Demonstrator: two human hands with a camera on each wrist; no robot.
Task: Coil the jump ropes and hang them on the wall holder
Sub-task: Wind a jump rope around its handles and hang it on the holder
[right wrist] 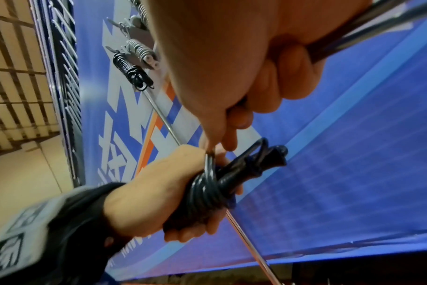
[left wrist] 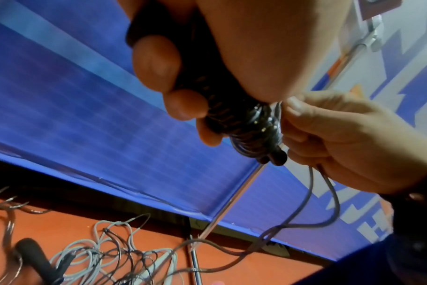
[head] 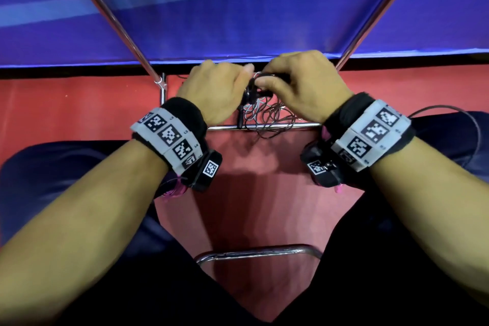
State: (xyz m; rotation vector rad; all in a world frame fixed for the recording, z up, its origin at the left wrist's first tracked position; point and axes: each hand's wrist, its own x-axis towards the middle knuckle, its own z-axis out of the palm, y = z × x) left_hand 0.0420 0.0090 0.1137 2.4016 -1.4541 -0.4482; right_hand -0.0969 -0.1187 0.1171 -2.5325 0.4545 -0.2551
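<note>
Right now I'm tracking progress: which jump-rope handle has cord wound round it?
The handle gripped in the left hand, wrapped in dark cord; the other handle lies unwrapped on the floor.

L hand (head: 211, 92) and R hand (head: 304, 85) meet mid-view, touching, L to the left of R, above the floor (head: 66, 108) and just before the banner wall (head: 238, 8). Handle pair (left wrist: 234, 123) sits in L hand w/ rope (left wrist: 278, 108) wound round it; R hand pinches that rope just right of the turns. Below the hands, a loose rope tangle (head: 270, 116) lies on the floor, spare handle (left wrist: 34, 256) at its left. Cross bar (head: 304, 126) runs btwn tangle and person (some loops cross it). One slanted rod (head: 111, 18) rises left of the hands, another (head: 375, 18) right. Coiled ropes (right wrist: 132, 69) hang higher up the wall.
</note>
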